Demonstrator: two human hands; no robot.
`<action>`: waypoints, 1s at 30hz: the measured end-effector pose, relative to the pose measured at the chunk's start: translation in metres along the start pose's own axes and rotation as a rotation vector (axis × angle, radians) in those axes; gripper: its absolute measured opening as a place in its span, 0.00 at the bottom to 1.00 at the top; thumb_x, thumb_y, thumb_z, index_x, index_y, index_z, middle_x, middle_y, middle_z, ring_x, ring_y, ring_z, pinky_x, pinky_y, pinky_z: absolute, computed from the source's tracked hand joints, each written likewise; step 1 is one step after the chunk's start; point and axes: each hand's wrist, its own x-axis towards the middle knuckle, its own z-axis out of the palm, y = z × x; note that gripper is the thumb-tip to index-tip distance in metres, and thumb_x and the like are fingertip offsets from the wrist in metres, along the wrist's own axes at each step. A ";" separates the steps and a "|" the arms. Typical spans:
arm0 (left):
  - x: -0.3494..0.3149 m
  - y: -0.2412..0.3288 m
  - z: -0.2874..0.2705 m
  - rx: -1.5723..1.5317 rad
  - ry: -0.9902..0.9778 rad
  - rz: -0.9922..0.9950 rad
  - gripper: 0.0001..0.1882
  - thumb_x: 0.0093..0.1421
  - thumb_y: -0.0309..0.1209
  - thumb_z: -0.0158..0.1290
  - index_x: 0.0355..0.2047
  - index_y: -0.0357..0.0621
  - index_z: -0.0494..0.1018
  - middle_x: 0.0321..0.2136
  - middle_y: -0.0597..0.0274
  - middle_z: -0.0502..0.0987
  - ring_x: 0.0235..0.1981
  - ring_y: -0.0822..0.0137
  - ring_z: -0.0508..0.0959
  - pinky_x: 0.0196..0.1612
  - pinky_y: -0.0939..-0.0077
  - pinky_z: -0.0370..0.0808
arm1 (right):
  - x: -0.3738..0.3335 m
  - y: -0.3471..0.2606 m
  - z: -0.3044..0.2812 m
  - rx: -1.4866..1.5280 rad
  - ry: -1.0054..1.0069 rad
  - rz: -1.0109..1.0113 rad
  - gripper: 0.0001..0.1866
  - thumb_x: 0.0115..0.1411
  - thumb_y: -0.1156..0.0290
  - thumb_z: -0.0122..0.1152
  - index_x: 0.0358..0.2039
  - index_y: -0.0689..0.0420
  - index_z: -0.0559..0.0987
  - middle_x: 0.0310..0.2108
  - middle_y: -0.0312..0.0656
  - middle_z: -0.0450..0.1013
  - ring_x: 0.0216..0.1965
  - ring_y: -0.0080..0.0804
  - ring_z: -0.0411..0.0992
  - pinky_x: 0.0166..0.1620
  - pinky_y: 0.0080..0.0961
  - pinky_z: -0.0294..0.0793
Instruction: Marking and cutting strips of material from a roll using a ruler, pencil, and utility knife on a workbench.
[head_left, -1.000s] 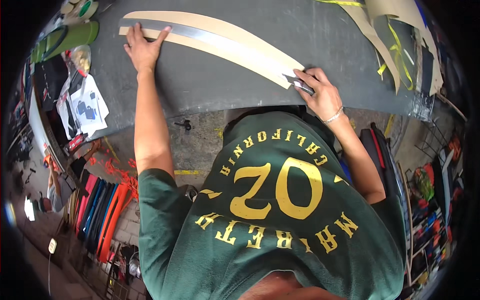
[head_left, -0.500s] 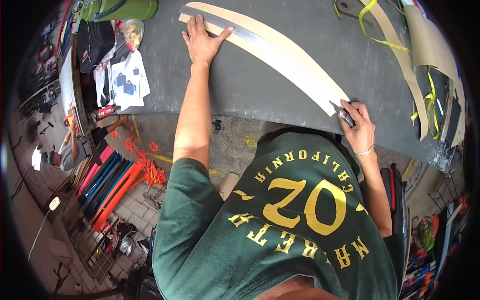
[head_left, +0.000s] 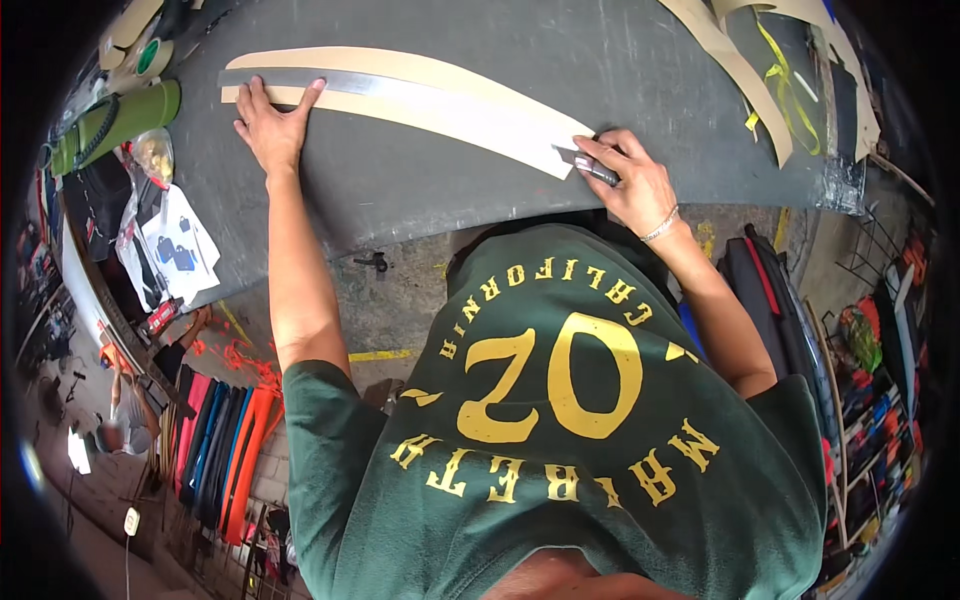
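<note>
A long tan strip of card (head_left: 420,68) lies across the dark tabletop, bowed by the lens. On top of it runs a metal ruler (head_left: 350,82), its right part washed out by glare. My left hand (head_left: 274,125) presses near the ruler's left end, fingers spread and thumb stretched to the right. At the strip's right end, my right hand (head_left: 632,180) grips a utility knife (head_left: 598,168). The knife's blade points left onto the end of the strip; whether it cuts into the card cannot be made out.
Printed sheets (head_left: 180,245), a clear bag (head_left: 155,155) and a green roll (head_left: 125,120) lie at the table's left. Far right are tan card pieces (head_left: 735,75) and a yellow measuring tape (head_left: 780,75). Fabric rolls (head_left: 235,440) stand below left, near another person (head_left: 130,410).
The view has turned, so table, strip and both hands sit farther left in it. My left hand still presses the ruler, and the knife stays at the strip's right end.
</note>
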 end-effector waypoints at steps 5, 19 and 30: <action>-0.001 0.001 0.000 0.028 -0.001 -0.016 0.64 0.45 0.76 0.59 0.70 0.41 0.60 0.72 0.45 0.56 0.75 0.52 0.53 0.74 0.42 0.44 | -0.001 0.002 -0.001 0.003 0.011 -0.018 0.23 0.56 0.71 0.70 0.54 0.44 0.83 0.47 0.38 0.75 0.38 0.41 0.79 0.40 0.35 0.81; -0.002 -0.002 0.001 0.035 -0.015 -0.017 0.66 0.44 0.78 0.58 0.71 0.39 0.59 0.72 0.45 0.56 0.75 0.53 0.52 0.75 0.42 0.44 | -0.003 0.001 0.000 -0.032 -0.009 -0.003 0.23 0.56 0.71 0.70 0.54 0.46 0.82 0.48 0.38 0.75 0.40 0.43 0.79 0.41 0.36 0.82; 0.000 -0.006 -0.004 0.042 -0.002 -0.001 0.65 0.46 0.78 0.57 0.70 0.38 0.60 0.72 0.45 0.56 0.75 0.53 0.53 0.74 0.40 0.44 | 0.001 -0.004 -0.002 0.005 -0.047 0.013 0.23 0.57 0.72 0.68 0.55 0.48 0.81 0.49 0.40 0.74 0.43 0.45 0.79 0.44 0.38 0.81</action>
